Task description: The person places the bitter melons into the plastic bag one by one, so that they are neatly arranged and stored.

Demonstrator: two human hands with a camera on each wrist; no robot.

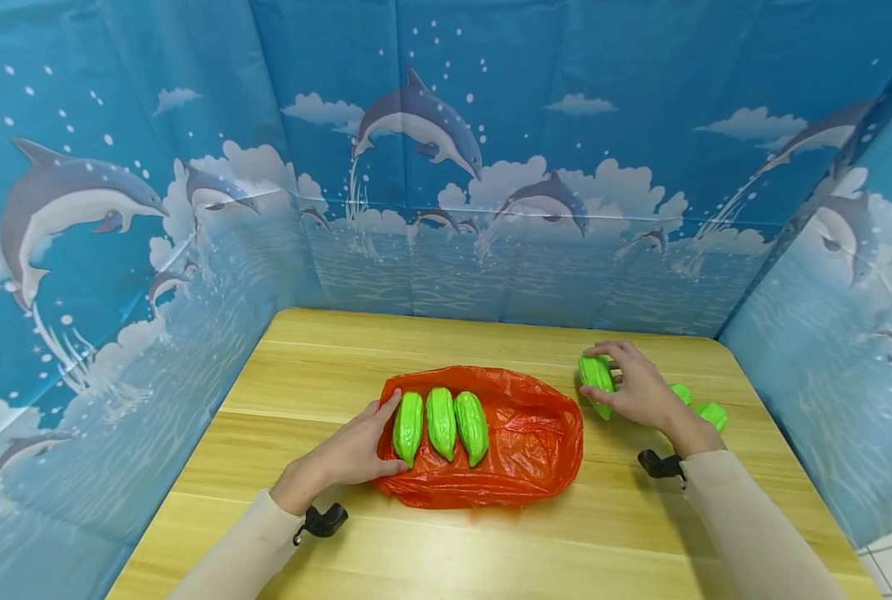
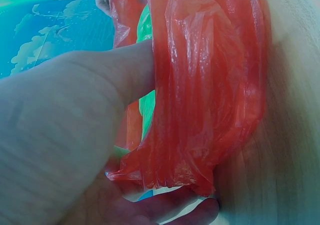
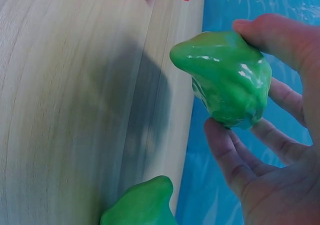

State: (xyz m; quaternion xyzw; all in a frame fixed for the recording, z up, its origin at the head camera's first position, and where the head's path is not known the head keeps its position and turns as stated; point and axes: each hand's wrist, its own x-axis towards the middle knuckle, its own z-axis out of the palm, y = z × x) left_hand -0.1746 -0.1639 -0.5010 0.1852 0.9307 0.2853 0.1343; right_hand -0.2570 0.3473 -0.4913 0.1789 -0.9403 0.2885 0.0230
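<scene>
A red plastic bag (image 1: 536, 442) lies spread with its mouth up on the table, and three glossy green ribbed fruits (image 1: 442, 423) sit side by side in its left half. My left hand (image 1: 356, 446) holds the bag's left rim. In the left wrist view the thumb (image 2: 132, 70) reaches inside the red plastic while other fingers show beyond its edge. To the right of the bag, my right hand (image 1: 637, 387) grips another green ribbed fruit (image 3: 227, 77) between thumb and fingertips. It hangs above the table, its shadow apart from it.
More green ribbed fruits (image 1: 711, 416) lie on the wooden table (image 1: 431, 554) behind the right wrist, partly hidden by it. A dolphin-print curtain (image 1: 528, 275) stands along the table's back and both sides.
</scene>
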